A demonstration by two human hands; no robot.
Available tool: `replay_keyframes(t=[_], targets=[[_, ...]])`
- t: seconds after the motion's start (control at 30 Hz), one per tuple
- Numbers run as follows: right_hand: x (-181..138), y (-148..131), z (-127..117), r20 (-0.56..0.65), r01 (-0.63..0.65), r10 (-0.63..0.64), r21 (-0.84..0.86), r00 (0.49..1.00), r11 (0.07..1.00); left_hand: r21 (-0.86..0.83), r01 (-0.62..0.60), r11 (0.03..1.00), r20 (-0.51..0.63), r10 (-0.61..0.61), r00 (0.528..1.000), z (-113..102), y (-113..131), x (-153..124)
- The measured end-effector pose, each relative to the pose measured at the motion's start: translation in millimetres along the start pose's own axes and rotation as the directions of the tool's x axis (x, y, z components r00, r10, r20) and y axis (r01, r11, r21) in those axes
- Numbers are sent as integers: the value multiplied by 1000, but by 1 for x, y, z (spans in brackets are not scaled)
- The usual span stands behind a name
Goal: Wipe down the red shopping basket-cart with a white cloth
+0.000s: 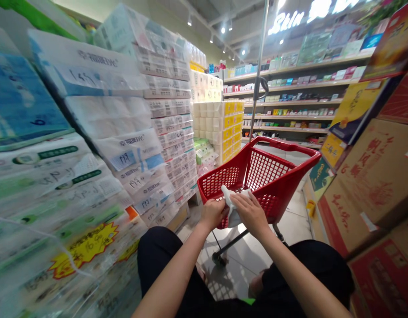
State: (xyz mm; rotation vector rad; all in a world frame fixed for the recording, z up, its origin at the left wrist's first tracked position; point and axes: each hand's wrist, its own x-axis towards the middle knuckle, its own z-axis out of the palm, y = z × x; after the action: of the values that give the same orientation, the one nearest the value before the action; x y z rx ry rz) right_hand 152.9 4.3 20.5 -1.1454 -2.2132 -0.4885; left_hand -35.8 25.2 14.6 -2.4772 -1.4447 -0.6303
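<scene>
down at the near end of a red cart (283,190), between tissue packs (172,110) and cardboard boxes (372,176), there's a crumpled white cloth (234,216) draped at the edge. right hand (252,213) lies over it, fingers pretty straight, not clenched. left hand (213,213) is curled just beside it, can't tell if it's gripping the cloth, the cart or both. cloth looks light and soft to me, so it should fold easily, nothing fragile, might slip a bit on smooth plastic. i'd hold it by the bunched middle, since loose corners would probably flop around.
</scene>
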Motion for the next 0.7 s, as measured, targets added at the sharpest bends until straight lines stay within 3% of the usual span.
replay_keyframes(t=[0.2, 0.3, 0.43, 0.6, 0.7], targets=[[-18, 97, -28, -98, -179, 167, -129, 981, 975, -33, -34, 999, -34, 33, 999, 2, 4, -4], [-21, 120, -29, -135, -231, 210, -162, 968, 959, -43, -35, 998, -53, 33, 998, 4, 7, -4], [-20, 88, -18, -144, -219, 199, -142, 970, 965, -37, -32, 999, -59, 30, 998, 5, 10, -3], [-14, 8, -4, -63, -44, 42, -34, 997, 998, -52, -24, 998, -48, 22, 999, 6, 11, -4], [-10, -7, -4, -38, 35, -35, 9, 999, 999, -53, 2, 999, -45, -4, 999, 6, 11, -6]])
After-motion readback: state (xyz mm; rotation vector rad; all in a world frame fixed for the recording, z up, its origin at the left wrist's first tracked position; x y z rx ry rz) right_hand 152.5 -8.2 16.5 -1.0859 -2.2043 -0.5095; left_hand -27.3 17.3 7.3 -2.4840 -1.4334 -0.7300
